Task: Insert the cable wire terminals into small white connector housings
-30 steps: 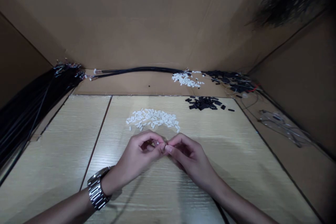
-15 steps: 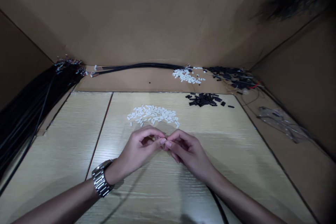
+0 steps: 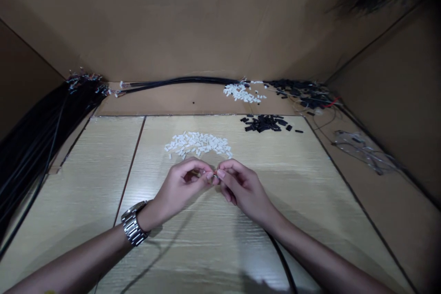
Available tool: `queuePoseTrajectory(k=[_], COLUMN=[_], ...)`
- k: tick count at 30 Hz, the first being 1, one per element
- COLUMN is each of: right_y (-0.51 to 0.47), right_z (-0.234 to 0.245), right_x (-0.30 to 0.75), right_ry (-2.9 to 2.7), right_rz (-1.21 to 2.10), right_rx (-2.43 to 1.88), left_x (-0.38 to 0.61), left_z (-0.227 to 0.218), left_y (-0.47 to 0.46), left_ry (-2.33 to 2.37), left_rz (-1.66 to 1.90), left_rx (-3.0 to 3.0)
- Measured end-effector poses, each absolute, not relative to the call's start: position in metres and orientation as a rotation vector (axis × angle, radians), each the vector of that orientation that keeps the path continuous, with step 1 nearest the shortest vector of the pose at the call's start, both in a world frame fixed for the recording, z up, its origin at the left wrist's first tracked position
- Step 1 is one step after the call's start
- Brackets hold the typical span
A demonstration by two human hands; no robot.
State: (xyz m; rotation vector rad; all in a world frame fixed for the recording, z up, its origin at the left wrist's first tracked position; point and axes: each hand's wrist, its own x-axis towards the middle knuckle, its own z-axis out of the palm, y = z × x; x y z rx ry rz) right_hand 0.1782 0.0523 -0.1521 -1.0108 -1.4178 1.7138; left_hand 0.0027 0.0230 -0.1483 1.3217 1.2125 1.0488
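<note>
Risk, as I judge it: the small part (image 3: 214, 175) pinched where the fingertips meet is tiny and half hidden. A slip of either grip could drop it into the white pieces (image 3: 198, 143) just beyond the knuckles, where it would be lost among look-alikes.

Far left of the hands: cable bundle (image 3: 34, 138).
Left hand (image 3: 179, 186), watch (image 3: 133, 228) on its wrist: thumb and forefinger closed in a tight pinch on the small part, other fingers loosely curled.
Right hand (image 3: 241, 188): the same narrow pinch, meeting the left fingertip to fingertip just above the table (image 3: 327, 183).
A black cable (image 3: 280, 262) runs back under the right forearm. Whether it ends in the pinch, I cannot tell. A tug on it could pull the grip off line.
Beyond and right of the right hand: black pieces (image 3: 265, 123).
</note>
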Motion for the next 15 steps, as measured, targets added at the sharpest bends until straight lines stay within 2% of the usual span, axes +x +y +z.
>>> queuePoseTrajectory(k=[15], right_y=[0.0552], right_z=[-0.1464], right_x=[0.1803], right_ry=[-1.426], right_rz=[1.763], right_rx=[-1.021], left_x=[0.0011], left_z=[-0.1471], left_y=[0.0202], left_ry=[1.196], left_rz=[1.037], left_rx=[1.340])
